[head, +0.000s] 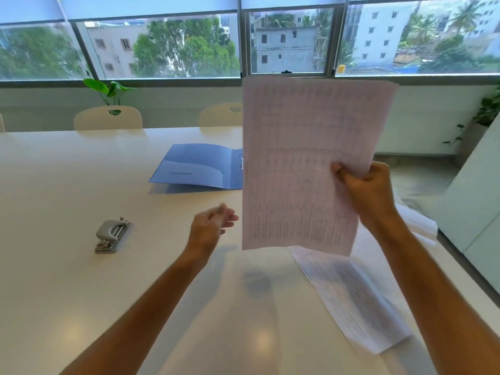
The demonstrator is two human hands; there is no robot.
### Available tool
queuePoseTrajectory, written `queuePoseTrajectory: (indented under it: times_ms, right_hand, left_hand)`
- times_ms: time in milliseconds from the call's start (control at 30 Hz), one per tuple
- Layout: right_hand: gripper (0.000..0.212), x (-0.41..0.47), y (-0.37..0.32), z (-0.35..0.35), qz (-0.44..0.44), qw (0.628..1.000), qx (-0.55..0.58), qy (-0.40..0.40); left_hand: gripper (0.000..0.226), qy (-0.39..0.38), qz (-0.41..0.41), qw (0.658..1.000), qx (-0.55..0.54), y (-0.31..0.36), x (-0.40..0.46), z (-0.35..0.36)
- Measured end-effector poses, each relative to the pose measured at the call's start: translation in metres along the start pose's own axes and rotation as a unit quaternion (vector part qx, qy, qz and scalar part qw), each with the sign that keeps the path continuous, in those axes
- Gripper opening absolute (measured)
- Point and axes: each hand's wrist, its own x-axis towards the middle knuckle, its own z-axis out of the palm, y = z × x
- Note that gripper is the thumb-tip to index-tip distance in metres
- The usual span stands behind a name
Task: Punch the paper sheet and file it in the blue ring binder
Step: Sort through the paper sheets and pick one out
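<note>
My right hand point(365, 190) holds a printed paper sheet point(300, 163) upright in the air, pinched at its right edge, well above the white table point(67, 185). My left hand point(212, 224) hovers just left of the sheet's lower edge, fingers loosely apart, holding nothing. The blue ring binder point(197, 166) lies open on the table behind the sheet; its metal rings show at the sheet's left edge and its right half is hidden. A grey hole punch point(112, 236) rests on the table to the left, apart from both hands.
A stack of more printed sheets point(351, 296) lies on the table at the right, under my right arm. Two white chairs point(108, 117) stand at the far table edge below the windows. A white panel point(476, 198) stands at the right.
</note>
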Motion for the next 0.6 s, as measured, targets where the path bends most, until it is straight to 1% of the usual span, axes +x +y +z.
queuePoseTrajectory:
  times_ms: [67, 133, 233, 267, 300, 333, 367, 400, 433, 467, 533, 600]
  right_hand:
    - [0.011, 0.003, 0.001, -0.016, 0.009, 1.0, 0.017, 0.016]
    - [0.008, 0.004, 0.002, -0.031, 0.021, 0.999, 0.04, 0.026]
    - [0.006, 0.003, 0.006, -0.049, 0.034, 0.998, 0.05, 0.034]
    - [0.004, 0.002, 0.007, -0.054, 0.035, 0.997, 0.052, 0.034]
    - [0.003, 0.001, 0.008, -0.058, 0.035, 0.998, 0.052, 0.031]
    - [0.002, -0.001, 0.009, -0.061, 0.038, 0.998, 0.051, 0.031]
    - [0.005, -0.002, 0.011, -0.064, 0.042, 0.997, 0.048, 0.035]
    - [0.008, -0.002, 0.013, -0.067, 0.046, 0.997, 0.045, 0.038]
    - [0.01, -0.002, 0.015, -0.069, 0.051, 0.997, 0.041, 0.04]
    - [0.008, -0.003, 0.017, -0.071, 0.056, 0.997, 0.038, 0.039]
    - [0.003, -0.004, 0.022, -0.074, 0.063, 0.997, 0.028, 0.034]
    - [0.004, -0.004, 0.026, -0.077, 0.071, 0.997, 0.015, 0.031]
  left_hand:
    - [0.025, -0.006, 0.027, 0.998, 0.065, -0.01, 0.004, 0.018]
    - [0.021, -0.026, 0.065, 0.989, 0.132, -0.018, 0.004, 0.036]
    - [0.026, -0.083, 0.137, 0.962, 0.222, -0.02, 0.001, 0.064]
    - [0.03, -0.109, 0.148, 0.951, 0.25, -0.02, -0.001, 0.074]
    - [0.039, -0.134, 0.154, 0.932, 0.299, -0.021, -0.001, 0.082]
    - [0.05, -0.157, 0.158, 0.901, 0.372, -0.023, -0.001, 0.09]
    - [0.057, -0.178, 0.158, 0.862, 0.447, -0.026, 0.0, 0.097]
    - [0.061, -0.198, 0.154, 0.833, 0.494, -0.03, 0.002, 0.102]
    - [0.064, -0.213, 0.15, 0.817, 0.514, -0.033, 0.003, 0.107]
    - [0.066, -0.22, 0.148, 0.812, 0.519, -0.037, 0.005, 0.111]
    - [0.068, -0.225, 0.148, 0.816, 0.512, -0.043, 0.006, 0.116]
    - [0.074, -0.221, 0.146, 0.817, 0.512, -0.049, 0.007, 0.119]
